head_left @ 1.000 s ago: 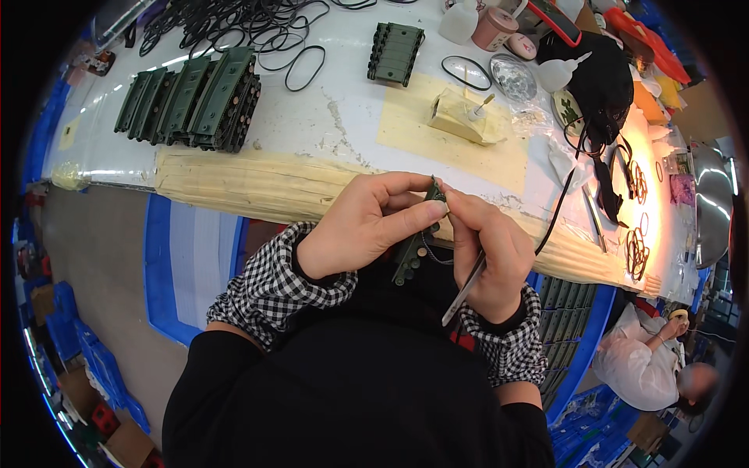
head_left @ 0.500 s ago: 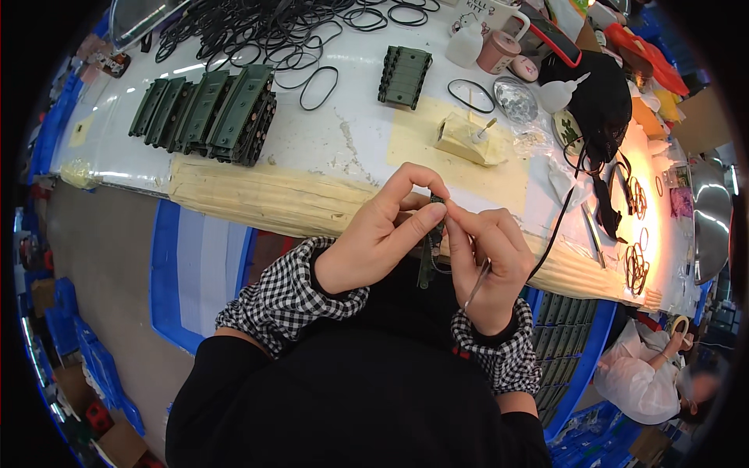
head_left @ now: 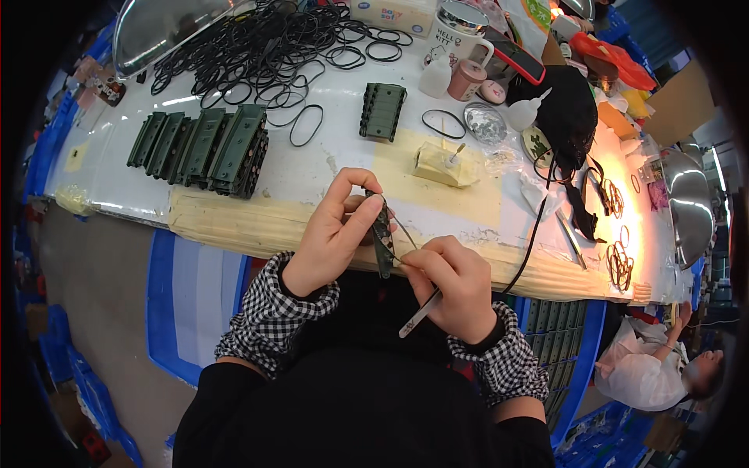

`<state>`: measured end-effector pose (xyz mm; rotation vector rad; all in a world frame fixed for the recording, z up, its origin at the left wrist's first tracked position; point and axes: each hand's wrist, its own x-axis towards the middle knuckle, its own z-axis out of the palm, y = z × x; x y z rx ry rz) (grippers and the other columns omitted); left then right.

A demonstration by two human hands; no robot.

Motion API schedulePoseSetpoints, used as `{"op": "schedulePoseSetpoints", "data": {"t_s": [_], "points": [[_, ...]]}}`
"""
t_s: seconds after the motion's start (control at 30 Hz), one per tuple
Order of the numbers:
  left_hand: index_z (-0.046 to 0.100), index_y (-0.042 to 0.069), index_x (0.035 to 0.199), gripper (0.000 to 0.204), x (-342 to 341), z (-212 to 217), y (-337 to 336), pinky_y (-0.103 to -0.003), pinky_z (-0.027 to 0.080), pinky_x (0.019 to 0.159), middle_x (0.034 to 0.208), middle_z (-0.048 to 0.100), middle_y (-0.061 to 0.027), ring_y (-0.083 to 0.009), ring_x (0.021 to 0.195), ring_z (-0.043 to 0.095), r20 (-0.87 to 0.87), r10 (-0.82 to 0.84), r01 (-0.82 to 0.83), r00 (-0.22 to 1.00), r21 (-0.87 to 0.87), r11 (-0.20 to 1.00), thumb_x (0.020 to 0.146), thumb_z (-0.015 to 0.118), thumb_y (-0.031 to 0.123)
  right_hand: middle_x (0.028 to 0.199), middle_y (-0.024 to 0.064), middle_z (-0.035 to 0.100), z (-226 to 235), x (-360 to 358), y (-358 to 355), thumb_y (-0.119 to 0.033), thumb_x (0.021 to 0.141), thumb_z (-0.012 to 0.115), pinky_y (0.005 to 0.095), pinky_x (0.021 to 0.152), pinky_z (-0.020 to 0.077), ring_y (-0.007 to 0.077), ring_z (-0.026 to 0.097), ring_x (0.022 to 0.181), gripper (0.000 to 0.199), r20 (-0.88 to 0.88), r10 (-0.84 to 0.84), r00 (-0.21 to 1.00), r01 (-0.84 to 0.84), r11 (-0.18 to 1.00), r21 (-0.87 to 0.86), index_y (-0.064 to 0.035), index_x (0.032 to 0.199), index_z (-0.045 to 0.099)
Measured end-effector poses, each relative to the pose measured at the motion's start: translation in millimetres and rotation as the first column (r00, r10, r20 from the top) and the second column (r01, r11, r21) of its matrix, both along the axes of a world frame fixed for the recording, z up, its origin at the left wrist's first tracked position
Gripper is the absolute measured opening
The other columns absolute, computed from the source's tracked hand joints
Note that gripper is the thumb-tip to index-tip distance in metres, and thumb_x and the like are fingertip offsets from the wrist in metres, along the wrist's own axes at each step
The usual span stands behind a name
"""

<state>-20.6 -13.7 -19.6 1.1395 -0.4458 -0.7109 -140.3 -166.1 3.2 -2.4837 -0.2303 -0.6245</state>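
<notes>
Head cam, looking down: the left hand (head_left: 331, 238) is closed around a small dark green plastic part (head_left: 382, 234), thumb and fingers pinching its long edges, holding it upright just in front of the taped table edge (head_left: 257, 226). The right hand (head_left: 456, 285) is curled shut on thin metal tweezers (head_left: 421, 310), tip right at the part's lower side. I'd guess that part is light and stiff but a bit slick and easy to snap, so gripping it by the edges makes sense. More green parts (head_left: 207, 148) and black rubber rings (head_left: 257, 54) sit further back on the table.
</notes>
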Motion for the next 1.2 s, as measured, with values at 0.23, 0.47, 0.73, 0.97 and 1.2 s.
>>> {"op": "schedulePoseSetpoints", "data": {"t_s": [0.23,0.47,0.73,0.97,1.2], "points": [[0.039,0.014,0.114,0.017,4.7,-8.3,-4.1,-0.03,0.055,0.075,0.098,0.063,-0.0109,-0.0173,0.089,0.066,-0.04,-0.065,0.067,0.997,0.056,0.996,0.1,0.044,0.022,0.075,0.0042,0.055,-10.1,-8.7,20.2,-0.004,0.071,0.076,0.029,0.049,0.0429,0.0166,0.054,0.054,0.02,0.037,-0.112,0.993,0.103,0.977,0.187,-0.0075,0.09,0.07],[0.04,0.014,0.115,0.02,5.9,-8.2,-7.5,-0.031,0.055,0.075,0.099,0.063,-0.0119,-0.0182,0.089,0.066,-0.052,-0.054,0.058,0.997,0.064,0.996,0.099,0.046,0.024,0.075,0.0051,0.056,0.2,-3.4,18.9,0.001,0.071,0.075,0.0265,0.055,0.0455,0.0155,0.058,0.062,0.015,-0.079,-0.1,0.992,0.121,0.932,0.341,-0.0034,0.084,0.069],[0.042,0.014,0.115,0.02,4.9,-9.5,-9.7,-0.032,0.055,0.075,0.097,0.064,-0.0121,-0.0183,0.088,0.066,-0.04,-0.041,0.043,0.998,0.049,0.998,0.099,0.047,0.023,0.08,0.006,0.053,8.8,0.1,9.0,0.0,0.075,0.071,0.0317,0.055,0.0453,0.0207,0.058,0.064,0.014,-0.266,0.038,0.963,0.05,0.947,0.319,-0.0038,0.085,0.062],[0.044,0.012,0.114,0.019,4.3,-9.2,-11.7,-0.031,0.055,0.074,0.095,0.064,-0.0115,-0.0189,0.085,0.066,-0.005,-0.027,0.027,1.0,0.06,0.998,0.098,0.049,0.022,0.078,0.0075,0.051,-4.2,-6.7,15.7,0.0,0.073,0.069,0.0347,0.054,0.0445,0.0263,0.056,0.062,0.017,-0.145,0.011,0.989,0.008,0.991,0.13,-0.0049,0.086,0.059],[0.043,0.012,0.115,0.02,5.8,-9.9,-10.5,-0.032,0.056,0.074,0.096,0.064,-0.0115,-0.0191,0.086,0.067,0.003,-0.041,0.041,0.999,0.064,0.997,0.099,0.048,0.024,0.073,0.0051,0.05,-15.0,-14.3,18.2,-0.001,0.068,0.072,0.0317,0.052,0.0442,0.0221,0.054,0.057,0.023,0.066,-0.035,0.997,0.043,0.991,-0.123,-0.0048,0.089,0.064]]}}
